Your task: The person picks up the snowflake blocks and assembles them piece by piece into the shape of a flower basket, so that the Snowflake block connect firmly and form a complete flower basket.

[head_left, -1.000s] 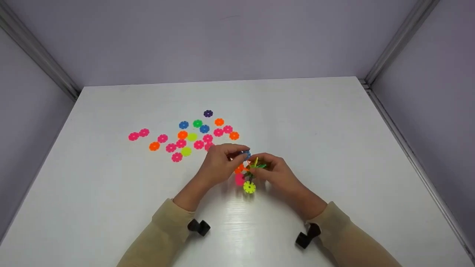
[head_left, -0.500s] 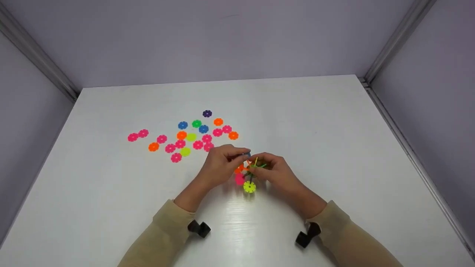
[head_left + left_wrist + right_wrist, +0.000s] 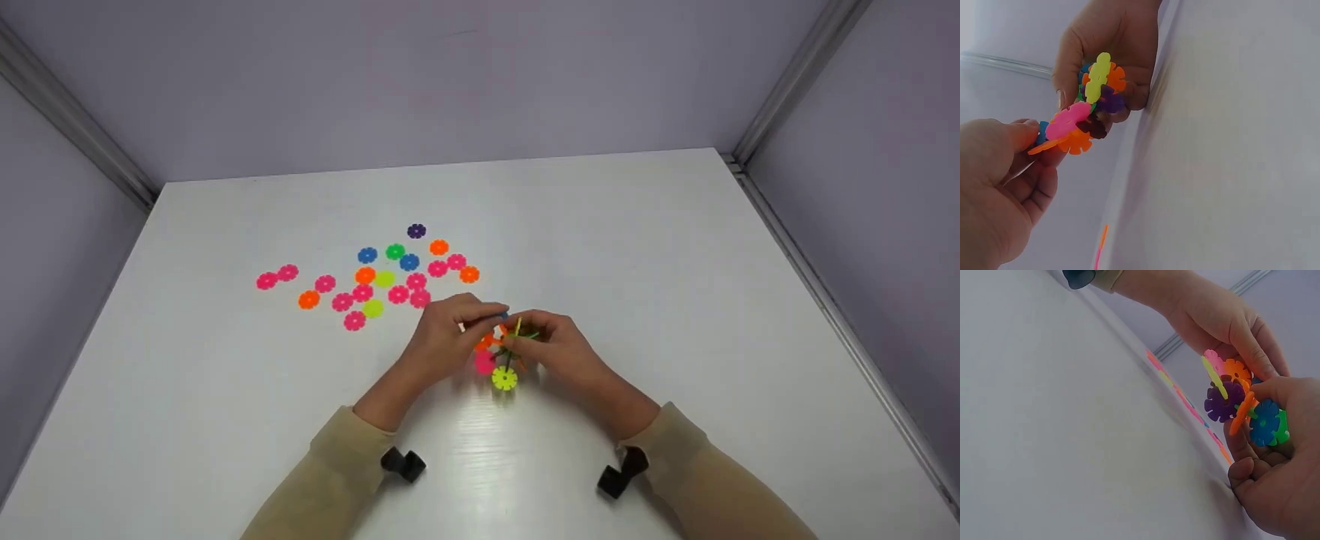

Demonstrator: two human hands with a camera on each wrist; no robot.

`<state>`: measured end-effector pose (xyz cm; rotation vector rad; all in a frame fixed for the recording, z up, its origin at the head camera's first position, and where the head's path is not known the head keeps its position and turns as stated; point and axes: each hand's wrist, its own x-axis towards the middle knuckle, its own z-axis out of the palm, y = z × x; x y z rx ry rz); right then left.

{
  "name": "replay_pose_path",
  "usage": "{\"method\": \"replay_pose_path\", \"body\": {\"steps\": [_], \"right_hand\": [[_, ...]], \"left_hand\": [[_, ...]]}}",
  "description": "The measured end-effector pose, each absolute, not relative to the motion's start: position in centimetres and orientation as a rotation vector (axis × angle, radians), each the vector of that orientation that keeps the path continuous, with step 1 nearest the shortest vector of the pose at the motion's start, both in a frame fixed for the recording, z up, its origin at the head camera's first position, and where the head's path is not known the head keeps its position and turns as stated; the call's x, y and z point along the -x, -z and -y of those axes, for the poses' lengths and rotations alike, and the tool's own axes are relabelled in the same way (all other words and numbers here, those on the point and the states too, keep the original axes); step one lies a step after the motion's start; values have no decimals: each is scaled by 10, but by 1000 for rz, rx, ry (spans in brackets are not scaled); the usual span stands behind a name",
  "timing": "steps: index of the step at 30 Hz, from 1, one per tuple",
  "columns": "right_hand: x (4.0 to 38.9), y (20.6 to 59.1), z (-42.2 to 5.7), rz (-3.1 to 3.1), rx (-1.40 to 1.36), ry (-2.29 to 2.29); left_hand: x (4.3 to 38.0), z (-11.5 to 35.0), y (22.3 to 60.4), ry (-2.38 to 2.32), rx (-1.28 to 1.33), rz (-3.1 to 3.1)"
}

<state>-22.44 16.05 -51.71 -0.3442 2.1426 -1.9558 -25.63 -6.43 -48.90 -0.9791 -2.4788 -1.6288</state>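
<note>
Blue disc (image 3: pixel 504 315), pinched by the left hand (image 3: pixel 448 337), now shows less than before; nearest is the yellow disc (image 3: pixel 505 379) of the joined discs (image 3: pixel 1077 115); the right hand (image 3: pixel 561 346) pinches these above the table (image 3: pixel 645 240); the blue disc is at their far side, fitted or not I can't tell; loose discs (image 3: pixel 363 293) lie beyond.

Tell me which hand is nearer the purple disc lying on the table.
Left. In the head view, the left hand is below the purple disc and slightly right of it; the right hand is also below, but farther right.
</note>
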Motion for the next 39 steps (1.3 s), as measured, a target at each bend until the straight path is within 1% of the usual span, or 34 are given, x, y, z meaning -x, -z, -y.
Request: {"method": "replay_pose_path", "body": {"steps": [4, 8, 15, 18, 22, 26, 32, 39], "right_hand": [[225, 518, -160, -2164, 330, 1936], [226, 518, -160, -2188, 299, 1919], [227, 519, -159, -2171, 311, 1903], [227, 518, -159, -2171, 306, 1909], [226, 518, -160, -2150, 308, 1941], [226, 519, -160, -2155, 318, 1942], [227, 518, -161, -2184, 256, 1933], [228, 513, -163, -2166, 174, 1952]], "left_hand": [[257, 65, 491, 1666, 961, 2475], [259, 67, 493, 1813, 903, 2468], [262, 70, 494, 2073, 698, 2438], [261, 68, 493, 2016, 752, 2445], [259, 64, 494, 1807, 864, 2461], [258, 62, 496, 1649, 897, 2470], [258, 64, 495, 1667, 906, 2494], [260, 68, 491, 1642, 818, 2544]]}}
